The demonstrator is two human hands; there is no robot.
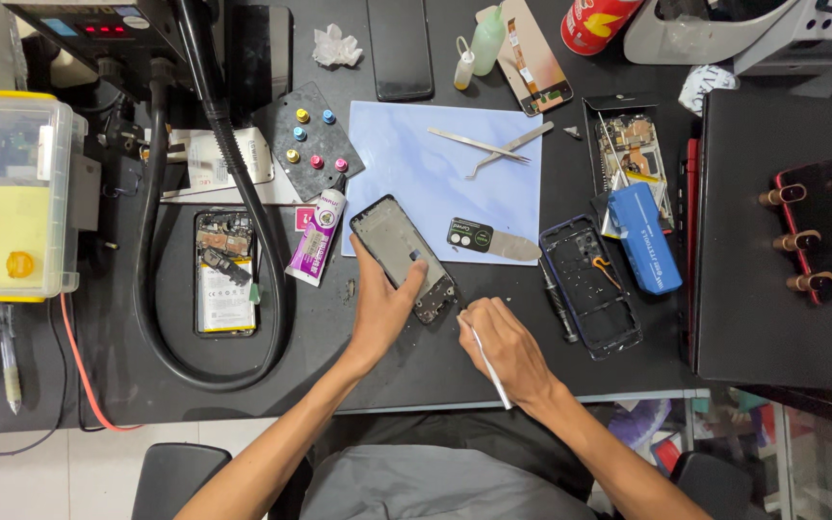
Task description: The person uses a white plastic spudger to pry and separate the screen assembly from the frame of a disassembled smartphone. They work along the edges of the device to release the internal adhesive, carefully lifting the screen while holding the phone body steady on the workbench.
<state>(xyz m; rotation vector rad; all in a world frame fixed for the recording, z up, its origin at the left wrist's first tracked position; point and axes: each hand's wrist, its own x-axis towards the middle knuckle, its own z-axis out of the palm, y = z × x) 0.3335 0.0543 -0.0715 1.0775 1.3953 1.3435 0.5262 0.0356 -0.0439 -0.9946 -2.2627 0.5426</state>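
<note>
My left hand (pixel 380 306) grips a black phone frame (pixel 399 252) that lies tilted on the dark bench at the lower edge of a pale blue mat (pixel 455 164). My right hand (pixel 503 349) holds a thin white stick tool (pixel 489 368), its tip close to the lower end of the frame. A purple and white glue tube (pixel 318 236) lies just left of the frame. A small black camera cover plate on a metal pry tool (pixel 493 241) rests to its right.
Tweezers (pixel 485 146) lie on the mat. An opened phone with its battery showing (pixel 225 274) sits inside a loop of black hose (pixel 272 279). A dark blue phone back shell (pixel 591 284), a blue box (pixel 643 239), small bottles (pixel 479 43) and a clear plastic box (pixel 13 193) ring the bench.
</note>
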